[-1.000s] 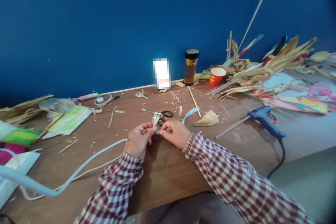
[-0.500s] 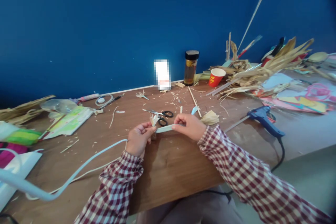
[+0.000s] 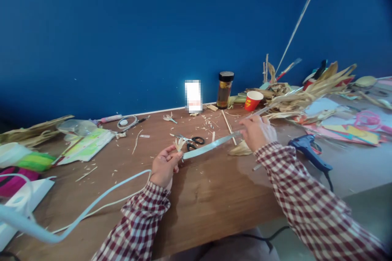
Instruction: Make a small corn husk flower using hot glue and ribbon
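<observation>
Pinching a papery flower [image 3: 179, 144], left hand [image 3: 164, 166] closed, right hand [image 3: 257, 132] closed on glossy flat ribbon [image 3: 211, 146]

Pale-blue strip [image 3: 211, 146], maroon-and-white checked sleeves [image 3: 300, 195], red cup [image 3: 251, 104], blue wall [image 3: 122, 40]

Scissors [image 3: 190, 140] behind the ribbon [image 3: 212, 145], glue gun [image 3: 312, 153] to its right, jar [image 3: 224, 94] beyond.
</observation>
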